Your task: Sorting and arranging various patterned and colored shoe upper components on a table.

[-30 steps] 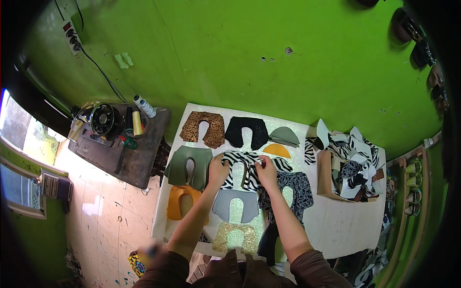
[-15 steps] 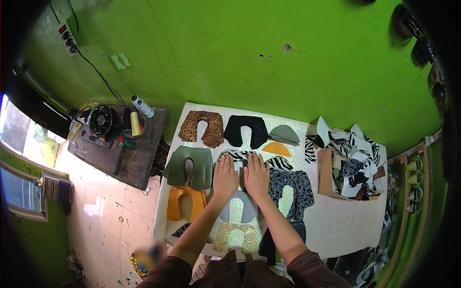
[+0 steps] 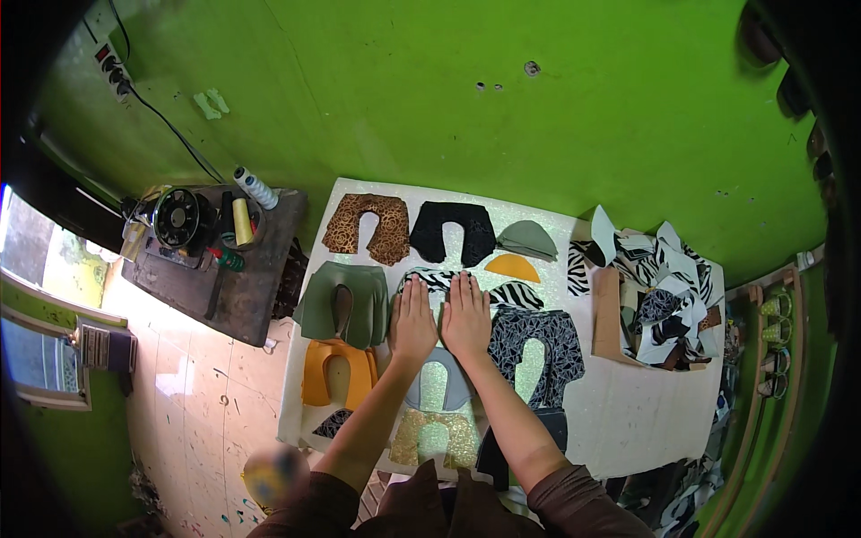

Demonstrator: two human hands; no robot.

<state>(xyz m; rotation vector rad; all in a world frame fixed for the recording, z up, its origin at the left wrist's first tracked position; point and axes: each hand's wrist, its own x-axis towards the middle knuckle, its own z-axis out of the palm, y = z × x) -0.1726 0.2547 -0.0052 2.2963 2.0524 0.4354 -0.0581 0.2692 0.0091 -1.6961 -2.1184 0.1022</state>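
Note:
My left hand [image 3: 413, 321] and my right hand [image 3: 465, 319] lie flat side by side, fingers stretched forward, on a U-shaped zebra-print piece [image 3: 428, 281]. They cover most of it. Left of my left hand rests a stack of olive-green U-shaped pieces [image 3: 317, 305]. A zebra half-round piece [image 3: 520, 294] and a black piece with fine pale lines [image 3: 565, 345] lie to the right of my right hand. Below my wrists is a grey U-shaped piece [image 3: 458, 387], partly hidden. Farther off are a leopard-print piece [image 3: 341, 235] and a black U-shaped piece [image 3: 466, 215].
Orange pieces [image 3: 316, 381] and glittery gold pieces [image 3: 404, 441] lie nearer me on the white table [image 3: 628, 421]. Yellow [image 3: 513, 267] and grey-green [image 3: 527, 238] half-rounds sit farther back. A cardboard box [image 3: 606, 318] of scraps stands right; a sewing machine [image 3: 179, 220] stands left.
The whole view has shifted slightly, so the table appears a little higher and more to the left. Both hands stay flat on the zebra-print piece, with little movement against it.

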